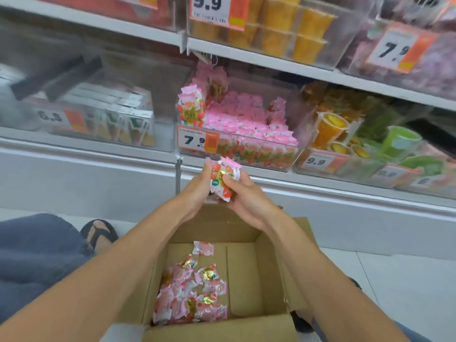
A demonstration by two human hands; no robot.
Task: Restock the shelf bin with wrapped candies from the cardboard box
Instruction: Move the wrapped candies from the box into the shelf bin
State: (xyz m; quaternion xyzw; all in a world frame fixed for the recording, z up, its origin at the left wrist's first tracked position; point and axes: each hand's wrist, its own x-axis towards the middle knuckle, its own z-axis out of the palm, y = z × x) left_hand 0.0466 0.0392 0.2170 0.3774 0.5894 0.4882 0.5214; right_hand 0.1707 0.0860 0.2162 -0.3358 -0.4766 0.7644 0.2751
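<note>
Candies lie loose in the cardboard box nearest us. Above it our left hand and right hand both curl round a small stack, standing tall. The shelf bin sits at twelve o'clock from our fingers, just beyond, and both hands are as near. It rests on a white shelf; pale floor lies under the box.

Wrapped candies — white-and-pink wrappers, red strawberry print, gold and green spots. Boxed candies: same pink, red, gold. Cardboard box plain tan. Shelf bin clear. Price tag — white, orange block, black digits.
</note>
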